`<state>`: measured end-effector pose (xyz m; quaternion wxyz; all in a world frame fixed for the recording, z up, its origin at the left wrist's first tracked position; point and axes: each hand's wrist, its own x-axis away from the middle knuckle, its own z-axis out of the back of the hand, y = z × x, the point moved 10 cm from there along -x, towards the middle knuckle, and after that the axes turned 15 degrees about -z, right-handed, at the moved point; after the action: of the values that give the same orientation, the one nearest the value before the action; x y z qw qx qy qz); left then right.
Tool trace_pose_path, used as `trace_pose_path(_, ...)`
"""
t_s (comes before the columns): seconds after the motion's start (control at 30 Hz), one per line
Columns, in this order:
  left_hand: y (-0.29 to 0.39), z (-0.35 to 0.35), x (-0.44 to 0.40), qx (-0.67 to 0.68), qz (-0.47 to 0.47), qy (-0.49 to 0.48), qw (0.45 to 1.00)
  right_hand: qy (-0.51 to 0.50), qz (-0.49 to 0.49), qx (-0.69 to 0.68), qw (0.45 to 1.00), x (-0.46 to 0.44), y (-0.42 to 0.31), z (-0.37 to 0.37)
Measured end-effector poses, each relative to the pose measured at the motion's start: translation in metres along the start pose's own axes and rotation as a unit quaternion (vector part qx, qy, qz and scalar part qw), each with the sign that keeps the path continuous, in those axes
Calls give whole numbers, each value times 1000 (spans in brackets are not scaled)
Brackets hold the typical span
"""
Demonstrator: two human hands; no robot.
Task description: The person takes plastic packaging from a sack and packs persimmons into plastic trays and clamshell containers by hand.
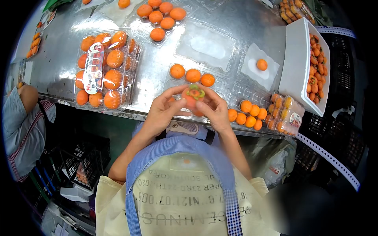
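Between my two hands is an orange persimmon (192,97) with its green leafy top facing up. The fingers of my left hand (163,109) curve round one side of it, and my right hand (214,110) grips the other side. Just beyond my hands, three persimmons (193,75) sit in a row in an open clear plastic tray (170,83). The tray's empty clear lid (208,45) lies flat behind them. More orange fruit shows partly behind my hands, too covered to tell apart.
Stacked filled clear packs (112,78) stand at the left. On the right are small orange fruits (251,118) in a tray, a labelled pack (289,118) and a white foam box (289,59) of fruit. Another tray (157,17) lies at the back. A person's arm (27,100) shows at far left.
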<state>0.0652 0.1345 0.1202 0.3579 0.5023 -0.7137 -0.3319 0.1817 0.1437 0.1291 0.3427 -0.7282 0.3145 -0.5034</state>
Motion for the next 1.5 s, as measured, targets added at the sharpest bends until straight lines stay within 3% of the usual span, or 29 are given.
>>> trace_pose_path(0.1, 5, -3, -2, 9, -33, 6, 999, 3, 0, -23, 1000, 0, 1, -2)
trace_pose_path(0.2, 23, -5, -1, -142, -145, -11, 979, 2, 13, -31, 999, -1, 1, -6)
trace_pose_path(0.3, 27, -11, -1, -195, -153, -49, 967, -1, 3, -33, 999, -3, 5, -4)
trace_pose_path(0.4, 18, -7, 0, -60, -108, -9, 992, -1, 21, -33, 999, -2, 3, 0)
trace_pose_path(0.5, 5, 0, -1, -13, -16, 8, 1000, -7, 46, -21, 999, 2, -4, -2)
trace_pose_path(0.6, -13, -14, 4, 98, 86, -48, 990, -26, 75, 11, 997, 5, -9, -9)
trace_pose_path(0.8, -15, -22, 7, 141, 93, -75, 983, -25, 91, 43, 995, 5, -6, -12)
trace_pose_path(0.9, -9, -16, 4, 134, 49, -33, 989, -15, 106, 84, 991, 5, -11, -11)
trace_pose_path(1.0, 15, -6, -5, 15, -94, -13, 995, 2, 138, 86, 987, 7, -22, -7)
trace_pose_path(1.07, 21, -2, -4, -41, -93, 2, 995, 5, 164, 48, 985, 6, -23, 0)
trace_pose_path(1.2, 37, 3, -2, -161, -142, 39, 976, 40, 183, 127, 974, 10, -26, 5)
trace_pose_path(1.37, 54, -3, -1, -356, -246, 6, 902, 121, 258, 306, 909, 28, -55, -17)
trace_pose_path(1.5, 64, -10, 1, -421, -303, -7, 855, 154, 221, 349, 898, 22, -55, -27)
